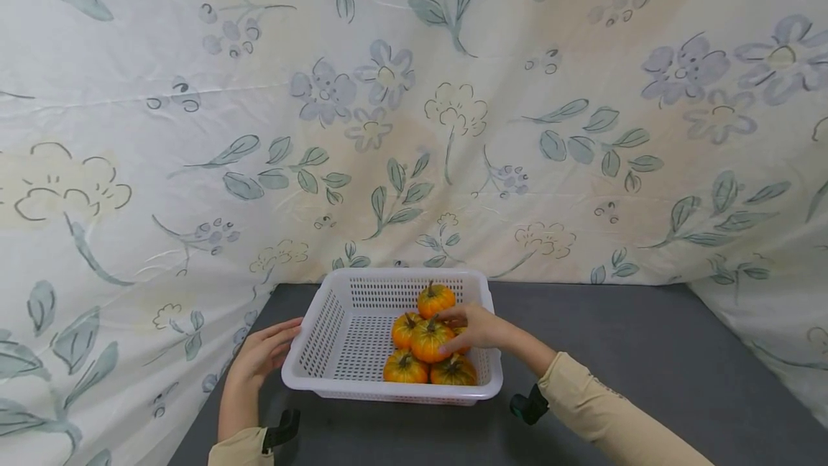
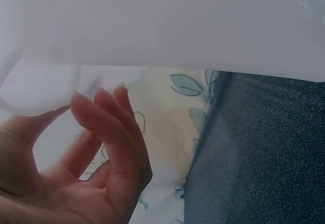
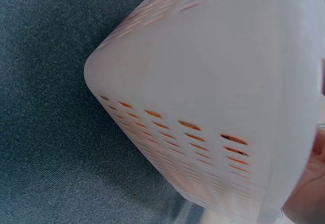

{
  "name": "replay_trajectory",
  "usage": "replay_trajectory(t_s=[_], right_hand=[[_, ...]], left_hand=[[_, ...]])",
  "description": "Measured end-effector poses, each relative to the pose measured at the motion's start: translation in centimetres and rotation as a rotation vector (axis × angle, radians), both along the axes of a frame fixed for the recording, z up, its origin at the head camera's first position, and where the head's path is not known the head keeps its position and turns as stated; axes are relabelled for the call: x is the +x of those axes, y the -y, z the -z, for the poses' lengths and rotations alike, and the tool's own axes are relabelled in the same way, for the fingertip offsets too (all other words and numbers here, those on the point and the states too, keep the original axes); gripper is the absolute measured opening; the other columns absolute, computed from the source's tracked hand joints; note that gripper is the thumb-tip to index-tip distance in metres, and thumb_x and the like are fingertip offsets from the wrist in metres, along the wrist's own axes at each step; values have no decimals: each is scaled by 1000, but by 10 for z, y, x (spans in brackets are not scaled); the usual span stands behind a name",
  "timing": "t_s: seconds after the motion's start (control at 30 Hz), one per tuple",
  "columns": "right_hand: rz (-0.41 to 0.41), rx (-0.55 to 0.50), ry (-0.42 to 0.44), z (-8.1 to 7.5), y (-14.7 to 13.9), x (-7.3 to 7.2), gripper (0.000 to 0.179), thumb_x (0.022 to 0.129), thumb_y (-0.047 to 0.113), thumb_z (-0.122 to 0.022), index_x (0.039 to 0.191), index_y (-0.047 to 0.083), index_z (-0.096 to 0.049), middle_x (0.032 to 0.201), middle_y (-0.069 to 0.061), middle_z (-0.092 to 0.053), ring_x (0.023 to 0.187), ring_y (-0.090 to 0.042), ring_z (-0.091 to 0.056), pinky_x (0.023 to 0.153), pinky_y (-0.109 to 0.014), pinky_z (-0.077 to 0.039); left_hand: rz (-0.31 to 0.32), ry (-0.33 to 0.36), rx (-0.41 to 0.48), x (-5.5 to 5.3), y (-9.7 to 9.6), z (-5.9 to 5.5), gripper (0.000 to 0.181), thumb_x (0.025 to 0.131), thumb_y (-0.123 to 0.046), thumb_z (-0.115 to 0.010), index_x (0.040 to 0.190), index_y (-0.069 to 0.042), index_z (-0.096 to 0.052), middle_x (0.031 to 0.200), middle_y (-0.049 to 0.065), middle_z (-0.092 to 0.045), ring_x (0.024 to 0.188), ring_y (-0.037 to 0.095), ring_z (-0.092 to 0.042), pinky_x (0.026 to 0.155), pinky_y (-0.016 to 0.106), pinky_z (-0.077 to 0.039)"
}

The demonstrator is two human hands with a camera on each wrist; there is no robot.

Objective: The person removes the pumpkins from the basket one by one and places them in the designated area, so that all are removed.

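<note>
Our right hand [image 1: 477, 328] pinches a plump, ribbed, green-tinged orange pumpkin [image 1: 429, 343], our left hand's [image 1: 260, 352] loosely bent fingers touching the basket [image 1: 388, 390].

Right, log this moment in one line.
left hand: at basket, left rim | right hand: at central pumpkin, grip unclear | other pumpkins: basket's right side

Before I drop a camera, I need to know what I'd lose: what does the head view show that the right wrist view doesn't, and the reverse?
Only the head view shows the left hand, the inside of the white basket and the stems of the pumpkins. Only the right wrist view gives a close-up of the outer wall, with orange showing through its slots. Both show the basket, the dark tabletop and the right hand, partly cropped at the wrist view's edge.
</note>
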State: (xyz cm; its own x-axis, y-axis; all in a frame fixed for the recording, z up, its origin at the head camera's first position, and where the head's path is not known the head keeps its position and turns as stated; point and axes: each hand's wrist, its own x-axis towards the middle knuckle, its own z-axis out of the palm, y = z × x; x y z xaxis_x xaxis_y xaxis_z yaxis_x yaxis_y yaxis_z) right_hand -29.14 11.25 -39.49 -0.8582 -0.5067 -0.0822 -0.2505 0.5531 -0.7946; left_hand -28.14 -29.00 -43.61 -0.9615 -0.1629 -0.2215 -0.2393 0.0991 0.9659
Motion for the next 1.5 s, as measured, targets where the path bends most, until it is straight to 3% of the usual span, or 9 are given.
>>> replay_trajectory(t_s=[0.6, 0.93, 1.27, 1.5], right_hand=[[17, 12, -29, 5, 3, -2, 64, 77, 23, -83, 132, 1, -59, 136, -20, -58, 125, -45, -54, 98, -56, -47], [28, 6, -61, 8, 5, -4, 62, 76, 21, -84, 130, 1, -61, 134, -20, -59, 122, -44, -56, 98, -55, -47], [35, 9, -68, 6, 7, -4, 63, 75, 19, -85, 130, 0, -60, 132, -20, -60, 119, -41, -59, 95, -52, -50], [53, 32, -75, 9, 9, -5, 64, 74, 21, -86, 130, 3, -61, 130, -18, -61, 114, -34, -62, 93, -48, -52]], left_hand=[[3, 16, 6, 1, 0, -2, 63, 84, -32, -77, 135, -2, -56, 104, -8, -71, 91, 10, -68, 78, 31, -56], [12, 42, 118, 0, 5, 3, 59, 85, -30, -76, 136, -8, -57, 101, -13, -69, 99, 12, -64, 81, 30, -53], [74, 29, 192, -3, 9, 7, 53, 91, -26, -69, 140, -11, -53, 102, -14, -67, 100, 10, -63, 80, 27, -54], [80, 39, 211, -3, 10, 8, 56, 92, -26, -68, 143, -11, -49, 103, -14, -66, 100, 10, -63, 78, 25, -55]])
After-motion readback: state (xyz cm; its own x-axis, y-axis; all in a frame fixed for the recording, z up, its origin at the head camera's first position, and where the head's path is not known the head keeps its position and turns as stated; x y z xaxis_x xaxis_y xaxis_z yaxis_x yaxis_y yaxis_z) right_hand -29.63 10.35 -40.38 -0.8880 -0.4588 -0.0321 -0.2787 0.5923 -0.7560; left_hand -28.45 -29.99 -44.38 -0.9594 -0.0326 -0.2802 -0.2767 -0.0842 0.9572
